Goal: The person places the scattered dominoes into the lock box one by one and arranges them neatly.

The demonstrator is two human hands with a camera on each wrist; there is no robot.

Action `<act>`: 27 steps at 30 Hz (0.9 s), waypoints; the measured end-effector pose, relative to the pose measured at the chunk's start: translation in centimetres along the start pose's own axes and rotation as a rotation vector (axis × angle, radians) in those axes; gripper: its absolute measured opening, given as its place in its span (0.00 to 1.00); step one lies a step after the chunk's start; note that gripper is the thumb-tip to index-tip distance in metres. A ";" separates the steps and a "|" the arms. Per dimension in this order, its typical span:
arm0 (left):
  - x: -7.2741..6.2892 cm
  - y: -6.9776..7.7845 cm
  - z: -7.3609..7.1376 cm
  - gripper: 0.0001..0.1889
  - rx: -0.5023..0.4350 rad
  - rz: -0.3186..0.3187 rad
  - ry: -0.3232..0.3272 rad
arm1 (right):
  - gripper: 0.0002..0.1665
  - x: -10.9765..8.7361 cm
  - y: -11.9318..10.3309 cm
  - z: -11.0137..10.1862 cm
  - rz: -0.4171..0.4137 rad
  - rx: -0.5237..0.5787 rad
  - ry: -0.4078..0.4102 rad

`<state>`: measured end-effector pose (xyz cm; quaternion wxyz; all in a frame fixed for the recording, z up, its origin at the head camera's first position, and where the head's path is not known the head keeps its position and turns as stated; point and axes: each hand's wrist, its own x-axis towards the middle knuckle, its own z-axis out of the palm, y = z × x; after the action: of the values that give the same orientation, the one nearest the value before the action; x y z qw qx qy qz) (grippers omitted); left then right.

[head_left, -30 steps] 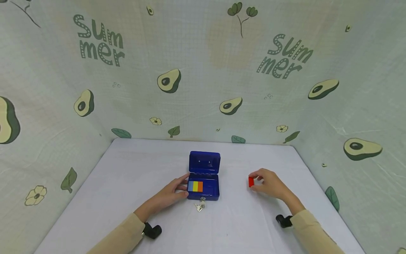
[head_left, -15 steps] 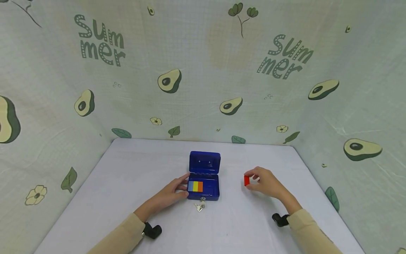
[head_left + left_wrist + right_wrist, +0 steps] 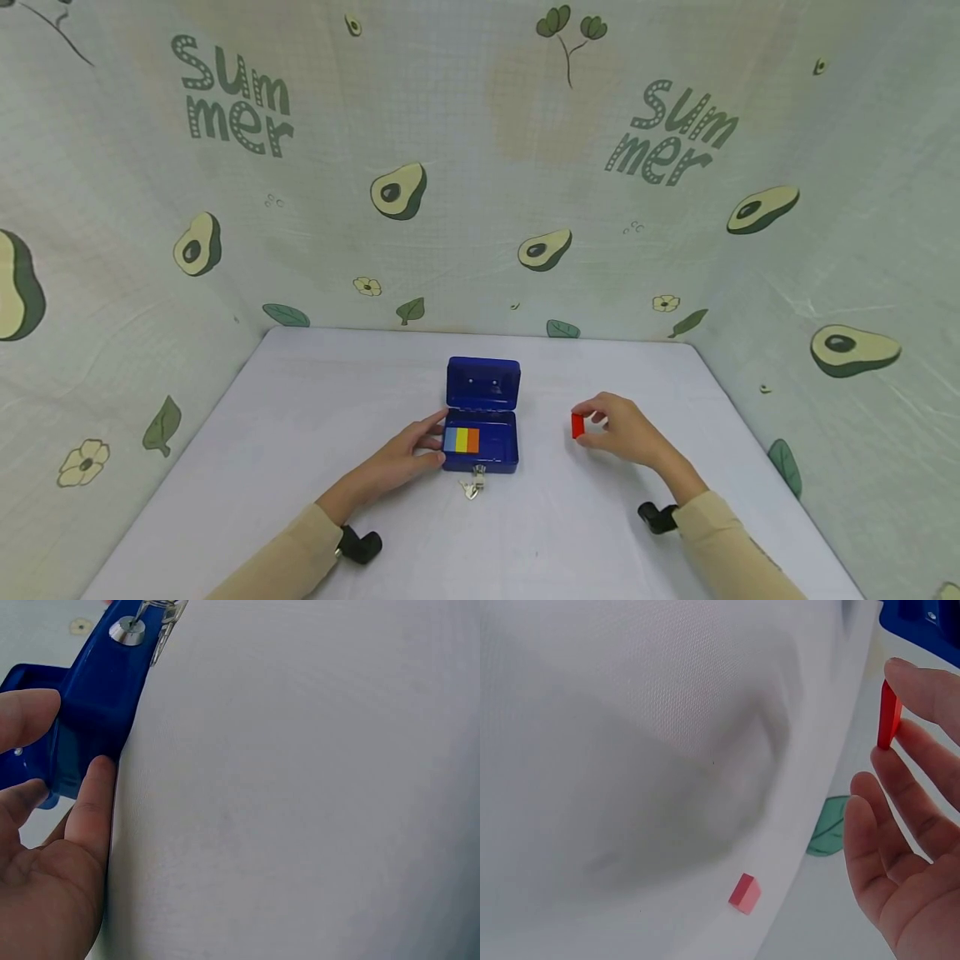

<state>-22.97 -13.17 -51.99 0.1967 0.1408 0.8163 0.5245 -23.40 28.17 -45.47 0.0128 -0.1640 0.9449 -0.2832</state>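
A blue metal cash box (image 3: 498,442) stands with its lid (image 3: 483,383) raised. Light blue, yellow and orange blocks (image 3: 462,440) lie side by side in its left part. My left hand (image 3: 405,457) touches the box's left side with fingers extended, as the left wrist view also shows. To the right of the box, my right hand (image 3: 622,429) pinches a red block (image 3: 577,426) between thumb and fingertips. In the right wrist view the red block (image 3: 889,715) appears edge-on, apart from the box (image 3: 922,626).
Small keys (image 3: 471,490) hang from the lock at the box's front. A pink block (image 3: 745,893) lies on the white table (image 3: 652,915) in the right wrist view; I cannot see it in the head view. Patterned cloth (image 3: 480,167) encloses the table's back and sides.
My right hand has moved left, nearer the box, carrying the red block. The left hand and the box have stayed in place.
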 end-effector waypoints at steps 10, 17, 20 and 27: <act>-0.1 0.0 0.0 0.40 0.002 0.002 0.004 | 0.24 0.4 -0.4 0.4 -0.013 -0.012 -0.010; -0.1 0.2 0.0 0.40 0.000 0.003 0.002 | 0.24 0.6 -1.0 0.5 -0.027 -0.008 -0.022; -0.2 0.3 0.0 0.40 0.002 0.007 0.004 | 0.24 0.7 -1.4 0.6 -0.028 -0.010 -0.024; -0.3 0.4 0.0 0.40 -0.010 0.013 0.009 | 0.24 1.1 -2.3 0.9 -0.044 -0.001 -0.014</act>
<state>-22.71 -13.16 -51.52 0.1902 0.1427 0.8135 0.5307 -23.62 25.53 -44.94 0.0131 -0.1868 0.9411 -0.2816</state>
